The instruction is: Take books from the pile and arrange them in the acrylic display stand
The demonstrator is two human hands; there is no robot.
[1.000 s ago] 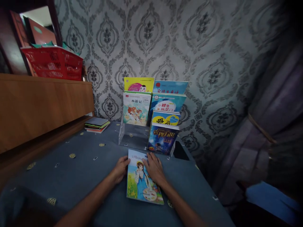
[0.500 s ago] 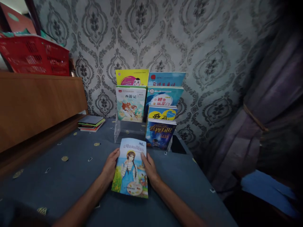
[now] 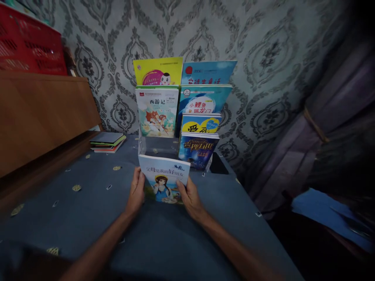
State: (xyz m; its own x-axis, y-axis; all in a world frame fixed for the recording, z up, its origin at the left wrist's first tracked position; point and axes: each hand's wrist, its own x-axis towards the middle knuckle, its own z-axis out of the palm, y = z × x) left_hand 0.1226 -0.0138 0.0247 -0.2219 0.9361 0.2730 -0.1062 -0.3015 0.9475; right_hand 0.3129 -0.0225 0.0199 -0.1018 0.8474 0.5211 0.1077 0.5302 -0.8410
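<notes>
Both hands grip a light-blue paperback book point(image 3: 164, 179) with a girl in a yellow hat on its cover. My left hand point(image 3: 136, 191) holds its left edge, while my right hand point(image 3: 190, 197) has the right edge, thumb on the cover. The book is tilted, its top leaning toward me. Just behind it stands a clear tiered book rack point(image 3: 161, 143). In the rack's left column are a yellow book point(image 3: 158, 70) and a white-covered book point(image 3: 157, 113). Its right column holds blue books, a yellow-and-blue book point(image 3: 200, 123) and a dark blue book point(image 3: 197, 150) in front.
A small stack of thin books point(image 3: 108, 141) lies on the dark patterned tablecloth point(image 3: 88, 210) at left. Beyond it, a red basket point(image 3: 32, 43) sits on a wooden ledge point(image 3: 47, 117). A purple curtain point(image 3: 287, 164) hangs at right, and patterned wallpaper is behind.
The held book has tipped from lying nearly face-up to a steeper tilt, and its top edge now overlaps the rack's lower front. My view has come closer to the rack and shifted.
</notes>
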